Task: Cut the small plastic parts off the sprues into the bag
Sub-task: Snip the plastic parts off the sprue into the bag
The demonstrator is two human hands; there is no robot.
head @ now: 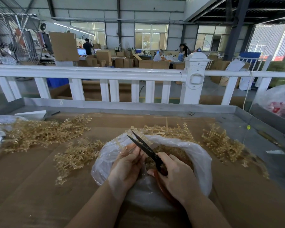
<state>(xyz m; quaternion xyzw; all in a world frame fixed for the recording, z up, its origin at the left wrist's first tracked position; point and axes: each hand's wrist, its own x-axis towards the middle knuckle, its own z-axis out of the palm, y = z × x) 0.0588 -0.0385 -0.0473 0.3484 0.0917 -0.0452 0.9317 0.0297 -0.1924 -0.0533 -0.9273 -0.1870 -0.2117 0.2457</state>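
A clear plastic bag (pixel 199 159) lies open at the near middle of the table, with a heap of small amber parts (pixel 176 153) inside. Over its mouth my left hand (pixel 127 165) pinches an amber sprue (pixel 120 143) that sticks up and away from me. My right hand (pixel 176 174) grips black scissors (pixel 144 146) by their red-brown handles. The blades are parted and point up-left, right beside the sprue. Several more amber sprues lie in piles on the left (pixel 39 134), in front of the bag (pixel 76 157) and on the right (pixel 224 143).
Brown cardboard (pixel 31 186) covers the grey metal table, which has a raised rim (pixel 138 107). A white railing (pixel 105 73) runs behind it. A filled clear bag (pixel 278 101) stands at the far right. People work among cartons far behind.
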